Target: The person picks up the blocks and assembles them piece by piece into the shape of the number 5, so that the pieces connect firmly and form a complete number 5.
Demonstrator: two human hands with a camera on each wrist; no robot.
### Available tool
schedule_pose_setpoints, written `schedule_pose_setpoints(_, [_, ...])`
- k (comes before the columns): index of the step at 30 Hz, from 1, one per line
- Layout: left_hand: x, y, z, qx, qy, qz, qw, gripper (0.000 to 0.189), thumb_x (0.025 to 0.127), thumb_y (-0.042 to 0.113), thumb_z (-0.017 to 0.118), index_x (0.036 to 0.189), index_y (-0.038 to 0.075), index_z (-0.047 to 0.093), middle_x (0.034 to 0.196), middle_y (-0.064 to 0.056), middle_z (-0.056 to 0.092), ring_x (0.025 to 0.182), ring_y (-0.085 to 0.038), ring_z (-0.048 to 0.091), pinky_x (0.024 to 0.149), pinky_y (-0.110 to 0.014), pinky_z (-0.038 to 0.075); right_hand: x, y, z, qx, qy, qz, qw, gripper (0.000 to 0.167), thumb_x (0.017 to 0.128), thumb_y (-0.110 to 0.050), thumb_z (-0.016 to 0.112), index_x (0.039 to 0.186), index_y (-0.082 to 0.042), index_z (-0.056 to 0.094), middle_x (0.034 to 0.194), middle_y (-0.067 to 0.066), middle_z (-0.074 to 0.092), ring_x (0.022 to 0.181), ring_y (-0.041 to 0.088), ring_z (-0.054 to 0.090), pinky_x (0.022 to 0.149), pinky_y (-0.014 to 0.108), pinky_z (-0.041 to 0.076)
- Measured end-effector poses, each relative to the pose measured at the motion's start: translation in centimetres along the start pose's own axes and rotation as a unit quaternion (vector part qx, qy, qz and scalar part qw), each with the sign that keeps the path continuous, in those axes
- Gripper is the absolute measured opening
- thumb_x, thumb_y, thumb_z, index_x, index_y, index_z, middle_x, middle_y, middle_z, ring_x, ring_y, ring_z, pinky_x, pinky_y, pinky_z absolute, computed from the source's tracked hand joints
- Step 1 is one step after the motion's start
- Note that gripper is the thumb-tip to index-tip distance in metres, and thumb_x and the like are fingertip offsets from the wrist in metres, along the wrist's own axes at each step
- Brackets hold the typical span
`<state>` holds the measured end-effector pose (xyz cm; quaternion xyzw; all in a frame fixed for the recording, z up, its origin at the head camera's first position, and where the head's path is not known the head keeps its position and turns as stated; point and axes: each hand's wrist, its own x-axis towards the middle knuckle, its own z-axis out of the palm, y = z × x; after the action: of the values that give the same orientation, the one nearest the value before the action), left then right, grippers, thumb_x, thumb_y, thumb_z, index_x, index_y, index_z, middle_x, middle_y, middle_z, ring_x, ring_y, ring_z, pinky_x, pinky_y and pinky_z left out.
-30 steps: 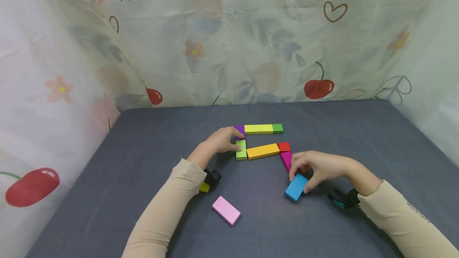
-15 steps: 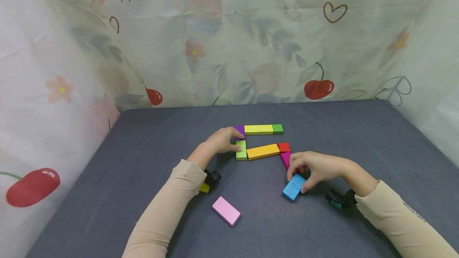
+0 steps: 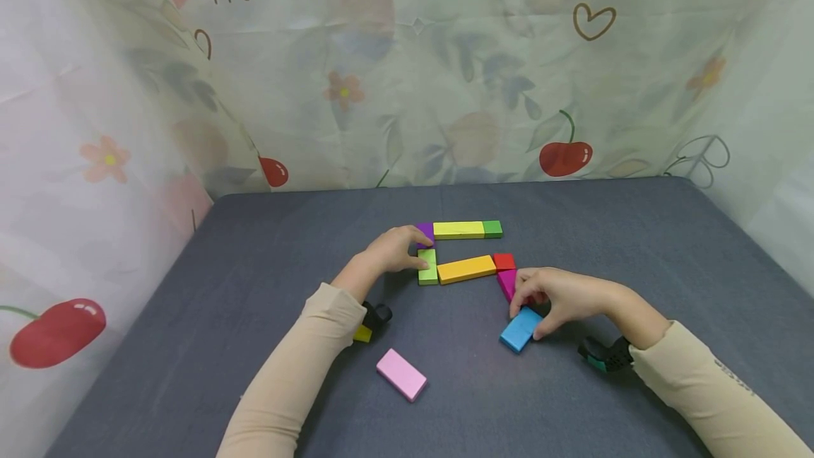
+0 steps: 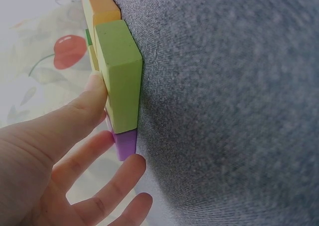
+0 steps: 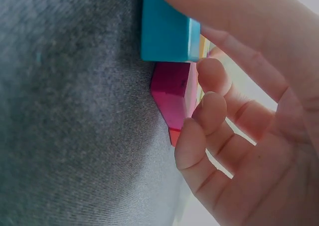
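My right hand [image 3: 569, 295] pinches a blue block [image 3: 520, 331] between thumb and fingers. In the right wrist view that blue block [image 5: 167, 31] stands against the end of a magenta block [image 5: 174, 91], partly under my thumb. Over at the row's left end, my left hand [image 3: 391, 249] rests its thumb on a light green block [image 3: 427, 271] and its forefinger by a purple block [image 3: 425, 232]. The left wrist view has the other fingers loosely bent beside the purple block [image 4: 126, 145]. An orange block [image 3: 466, 269] and a red block [image 3: 504, 261] join the light green and magenta ones.
A yellow block [image 3: 458, 230] and a green block [image 3: 492, 229] extend right from the purple one. A pink block [image 3: 402, 374] lies nearer the front. Another yellow block [image 3: 362, 333] is mostly hidden by the left sleeve. The grey tabletop [image 3: 286, 246] meets a printed curtain [image 3: 407, 90].
The right hand has shifted the blue block slightly left and a little away from the front, turning the magenta block's visible end closer in line. My left hand has stayed in place.
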<state>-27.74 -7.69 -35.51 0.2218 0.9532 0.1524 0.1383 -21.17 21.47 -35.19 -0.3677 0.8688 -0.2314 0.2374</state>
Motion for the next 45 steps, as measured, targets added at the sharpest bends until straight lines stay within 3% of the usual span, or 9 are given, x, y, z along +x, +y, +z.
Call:
schedule_pose_setpoints(15, [0.0,0.0,-0.1,0.002,0.003,-0.003,1.0,0.046,0.084,0.027,0.069,0.128,0.015,0.059,0.139,-0.006,0.051,0.132,-0.024,0.044,0.111,-0.039,0.034,-0.3,0.7,0.0,0.027,0.016,-0.008,0.9995,0.031,0.072,-0.027,0.08,0.1,-0.021,0.066,0.095,0.001,0.054,0.081,0.01,0.048,0.069,0.021,0.044])
schedule_pose_setpoints(45, [0.0,0.1,-0.1,0.0,0.001,-0.007,1.0,0.047,0.084,0.027,0.07,0.128,0.016,0.059,0.139,-0.006,0.051,0.132,-0.024,0.044,0.112,-0.039,0.034,0.1,1.3,0.2,0.023,0.025,-0.009,0.9994,0.03,0.073,-0.031,0.079,0.098,-0.021,0.066,0.091,-0.003,0.053,0.079,0.008,0.048,0.068,0.019,0.043])
